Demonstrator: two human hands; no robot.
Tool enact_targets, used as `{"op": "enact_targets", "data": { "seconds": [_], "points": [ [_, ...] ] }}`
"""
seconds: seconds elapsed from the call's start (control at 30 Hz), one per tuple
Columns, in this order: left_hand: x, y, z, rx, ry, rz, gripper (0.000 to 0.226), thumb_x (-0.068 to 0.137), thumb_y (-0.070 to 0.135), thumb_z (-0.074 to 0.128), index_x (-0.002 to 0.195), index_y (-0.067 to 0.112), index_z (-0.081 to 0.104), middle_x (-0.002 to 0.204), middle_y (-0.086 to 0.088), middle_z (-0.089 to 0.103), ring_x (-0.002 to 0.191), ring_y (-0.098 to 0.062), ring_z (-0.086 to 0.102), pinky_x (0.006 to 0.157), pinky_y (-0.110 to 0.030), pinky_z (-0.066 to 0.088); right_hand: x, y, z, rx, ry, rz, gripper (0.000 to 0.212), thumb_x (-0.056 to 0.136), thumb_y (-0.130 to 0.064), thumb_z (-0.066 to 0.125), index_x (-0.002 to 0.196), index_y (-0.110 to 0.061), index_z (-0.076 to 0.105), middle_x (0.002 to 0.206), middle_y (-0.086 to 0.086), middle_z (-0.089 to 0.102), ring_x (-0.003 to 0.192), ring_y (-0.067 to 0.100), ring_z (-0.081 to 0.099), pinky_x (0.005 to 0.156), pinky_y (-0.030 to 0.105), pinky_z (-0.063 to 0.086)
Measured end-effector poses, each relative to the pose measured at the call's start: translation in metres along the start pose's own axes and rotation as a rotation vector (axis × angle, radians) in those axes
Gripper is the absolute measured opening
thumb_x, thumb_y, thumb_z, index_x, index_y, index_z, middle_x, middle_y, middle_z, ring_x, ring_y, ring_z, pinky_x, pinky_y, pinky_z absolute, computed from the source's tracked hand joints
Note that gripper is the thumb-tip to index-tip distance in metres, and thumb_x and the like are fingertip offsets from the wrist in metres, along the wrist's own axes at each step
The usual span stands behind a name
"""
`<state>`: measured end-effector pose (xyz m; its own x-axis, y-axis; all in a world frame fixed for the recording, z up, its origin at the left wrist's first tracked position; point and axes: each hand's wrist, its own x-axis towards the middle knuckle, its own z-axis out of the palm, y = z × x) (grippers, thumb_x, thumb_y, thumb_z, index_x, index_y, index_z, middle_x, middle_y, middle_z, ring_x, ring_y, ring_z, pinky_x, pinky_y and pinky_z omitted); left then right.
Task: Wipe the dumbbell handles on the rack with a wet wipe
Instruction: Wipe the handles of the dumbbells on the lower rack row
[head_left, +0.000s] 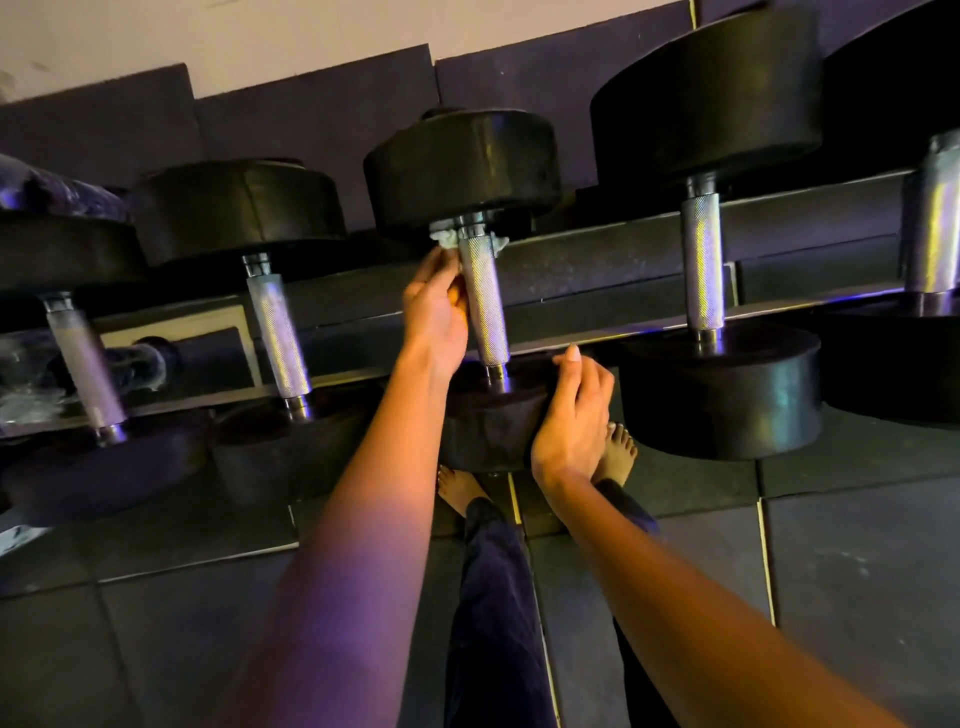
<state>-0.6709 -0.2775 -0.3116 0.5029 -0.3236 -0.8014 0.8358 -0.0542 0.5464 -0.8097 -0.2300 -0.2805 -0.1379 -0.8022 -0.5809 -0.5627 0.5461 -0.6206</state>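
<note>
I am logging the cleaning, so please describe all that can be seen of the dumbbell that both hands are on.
The dumbbell lies across the rack. It has two black, rubbery-looking round weights and a shiny knurled metal handle. A crumpled white wet wipe wraps the handle's far end, pinched there by the left hand. The right hand holds the near weight's edge.
</note>
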Motion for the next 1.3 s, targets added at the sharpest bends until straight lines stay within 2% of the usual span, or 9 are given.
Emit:
{"op": "enact_targets", "data": {
  "seconds": [0.13,0.4,0.53,0.67,0.73,0.83,0.97,1.13,1.3],
  "points": [
    [-0.003,0.001,0.004,0.042,0.048,0.164,0.022,0.084,-0.010,0.055,0.078,0.010,0.058,0.056,0.008,0.066,0.055,-0.001,0.061,0.057,-0.015,0.051,0.000,0.001,0.001,0.002,-0.001,0.009,0.043,0.099,-0.041,0.029,0.111,-0.015,0.060,0.122,-0.001,0.046,0.107,0.013,0.050,0.076,0.017,0.023],
    [-0.022,-0.008,-0.012,1.074,-0.161,1.032,0.030,0.085,0.014,0.064,0.111,0.001,0.066,0.113,-0.013,0.062,0.106,-0.012,0.056,0.094,-0.013,0.039,-0.002,0.000,0.001,0.016,-0.005,0.005,0.049,0.098,-0.048,0.027,0.113,-0.015,0.060,0.121,-0.003,0.046,0.104,0.009,0.048,0.076,0.018,0.023],
    [-0.014,-0.008,-0.022,1.410,-0.250,1.280,0.034,0.084,0.000,0.058,0.117,-0.003,0.061,0.122,-0.018,0.060,0.111,-0.033,0.058,0.104,-0.025,0.029,-0.004,-0.002,0.002,0.035,0.009,0.000,0.059,0.090,-0.055,0.022,0.112,-0.016,0.060,0.121,-0.004,0.046,0.101,0.007,0.047,0.079,0.020,0.025],
    [-0.006,0.000,-0.026,1.588,-0.296,1.429,0.041,0.076,-0.004,0.051,0.115,-0.001,0.062,0.122,-0.013,0.062,0.110,-0.031,0.055,0.103,-0.029,0.029,-0.002,-0.002,0.000,0.017,0.014,0.013,0.042,0.101,-0.039,0.030,0.112,-0.013,0.061,0.122,0.001,0.048,0.103,0.012,0.049,0.072,0.014,0.021],
    [-0.003,0.003,-0.024,1.627,-0.365,1.455,0.041,0.076,0.001,0.045,0.112,-0.001,0.064,0.118,-0.012,0.064,0.110,-0.024,0.048,0.101,-0.028,0.034,-0.002,-0.001,0.001,0.020,0.021,0.014,0.042,0.101,-0.037,0.030,0.113,-0.012,0.061,0.123,0.003,0.048,0.107,0.015,0.049,0.072,0.013,0.021],
    [-0.001,-0.001,-0.007,1.715,-0.472,1.417,0.038,0.076,0.008,0.041,0.101,0.001,0.069,0.108,-0.008,0.069,0.102,-0.024,0.062,0.089,-0.029,0.051,-0.002,-0.001,0.002,0.028,0.028,0.009,0.043,0.101,-0.037,0.029,0.115,-0.011,0.060,0.123,0.004,0.049,0.109,0.016,0.049,0.073,0.010,0.020],
    [0.000,-0.004,-0.002,1.668,-0.325,1.416,0.032,0.079,0.015,0.045,0.097,0.007,0.071,0.103,-0.002,0.070,0.095,-0.019,0.062,0.082,-0.026,0.052,-0.002,-0.001,0.001,0.040,0.030,0.001,0.043,0.101,-0.037,0.029,0.115,-0.011,0.061,0.122,0.004,0.049,0.105,0.013,0.049,0.072,0.009,0.020],
    [-0.019,0.007,-0.005,1.093,-0.122,0.990,0.013,0.080,0.011,0.065,0.091,0.008,0.071,0.095,-0.008,0.066,0.081,-0.018,0.061,0.074,-0.031,0.049,-0.001,-0.002,0.001,0.032,0.043,0.007,0.042,0.102,-0.036,0.030,0.115,-0.011,0.061,0.123,0.005,0.049,0.110,0.018,0.050,0.073,0.009,0.019],
    [-0.041,0.002,-0.038,1.365,-0.338,0.728,0.008,0.075,0.007,0.070,0.080,0.012,0.071,0.087,-0.006,0.062,0.078,-0.024,0.061,0.069,-0.031,0.048,-0.001,-0.002,0.000,-0.001,0.036,-0.002,0.042,0.102,-0.037,0.030,0.113,-0.011,0.061,0.123,0.004,0.048,0.110,0.022,0.051,0.071,0.015,0.020]
  ]
}}
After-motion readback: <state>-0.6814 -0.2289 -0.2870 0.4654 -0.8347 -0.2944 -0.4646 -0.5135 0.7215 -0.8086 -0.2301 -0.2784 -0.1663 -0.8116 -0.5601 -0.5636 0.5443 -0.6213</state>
